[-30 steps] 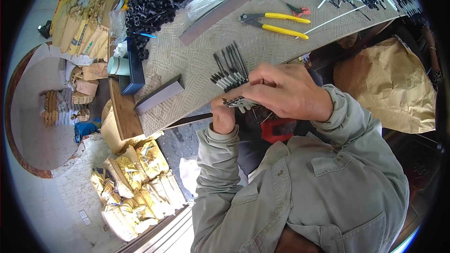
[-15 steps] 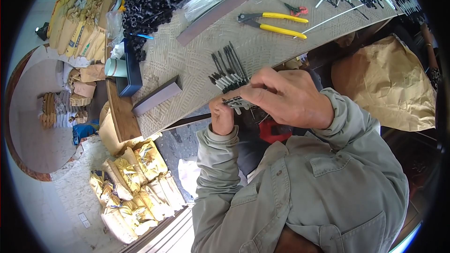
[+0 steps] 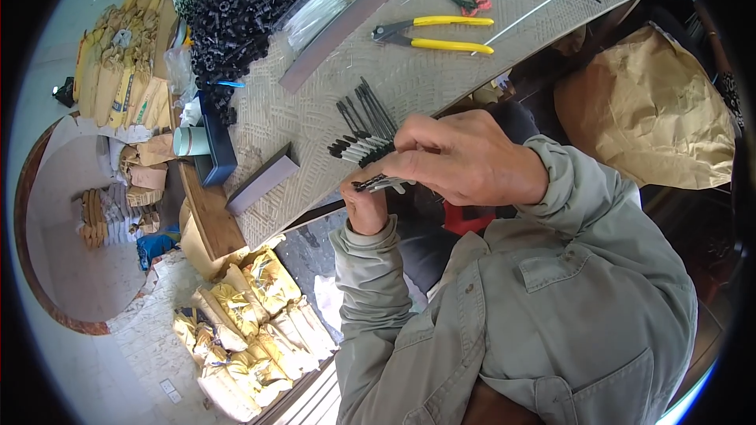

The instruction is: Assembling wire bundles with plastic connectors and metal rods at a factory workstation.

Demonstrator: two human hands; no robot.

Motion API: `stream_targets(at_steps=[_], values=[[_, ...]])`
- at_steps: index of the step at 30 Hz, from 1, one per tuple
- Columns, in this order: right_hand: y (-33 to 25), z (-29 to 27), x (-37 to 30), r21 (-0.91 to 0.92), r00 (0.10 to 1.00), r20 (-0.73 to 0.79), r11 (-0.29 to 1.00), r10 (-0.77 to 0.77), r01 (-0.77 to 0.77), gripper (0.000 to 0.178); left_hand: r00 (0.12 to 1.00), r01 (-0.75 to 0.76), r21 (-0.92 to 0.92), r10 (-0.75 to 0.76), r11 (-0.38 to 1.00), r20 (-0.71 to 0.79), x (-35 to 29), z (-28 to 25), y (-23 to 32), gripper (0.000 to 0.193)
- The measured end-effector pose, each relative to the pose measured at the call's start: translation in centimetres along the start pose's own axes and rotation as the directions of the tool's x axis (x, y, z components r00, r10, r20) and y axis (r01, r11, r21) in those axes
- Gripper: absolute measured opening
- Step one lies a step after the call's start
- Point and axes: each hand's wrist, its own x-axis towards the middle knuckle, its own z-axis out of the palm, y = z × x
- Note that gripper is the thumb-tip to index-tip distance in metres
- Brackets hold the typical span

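Note:
A bundle of thin black-and-white rods (image 3: 364, 144) fans out past the table's near edge, its dark tips pointing up and left. My left hand (image 3: 367, 203) is wrapped round the bundle from below, fingers partly hidden behind it. Over the bundle's near end comes my right hand (image 3: 482, 159), with thumb and forefinger pinched together against the rods. Exactly what those two fingertips grip is hidden. Several short pale rod ends (image 3: 386, 183) stick out between the two hands.
Yellow-handled cutters (image 3: 441, 34), red-handled scissors (image 3: 475, 6) and a flat dark metal strip (image 3: 346, 30) lie on the textured table. Black plastic parts (image 3: 256, 12) are heaped at the far left. A box of wrapped packets (image 3: 256, 323) stands lower left, a brown paper sack (image 3: 642, 110) right.
The whole view has shifted a little, so table items sit further left. Both hands stay at the bundle; the right hand's fingers have moved slightly over it.

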Motion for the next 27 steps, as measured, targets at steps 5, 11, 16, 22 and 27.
stream_targets(at_steps=[5,11,16,22,27], values=[[0.3,0.0,0.2,-0.013,0.998,-0.006,0.998,-0.058,0.058,0.011,0.998,0.005,0.044,-0.002,0.999,-0.067,0.0,0.2,0.2,0.073],[0.3,0.5,0.2,0.024,0.999,-0.031,0.999,-0.039,0.04,0.031,0.975,0.169,0.087,-0.179,0.982,0.133,0.4,-0.8,0.3,0.079],[-0.7,0.3,0.8,-0.101,0.994,0.09,0.992,-0.061,0.07,0.051,0.964,0.129,0.053,-0.138,0.99,0.229,0.5,-0.4,0.4,0.081],[-1.1,0.7,0.5,-0.031,0.993,0.096,0.997,0.072,-0.069,0.065,0.915,-0.101,-0.067,0.12,0.993,0.385,1.1,-0.4,0.3,0.087],[-1.4,0.5,0.6,-0.034,0.986,0.12,0.993,0.116,-0.113,0.067,0.955,-0.035,0.147,-0.01,0.989,0.298,0.4,-1.7,-0.5,0.06]])
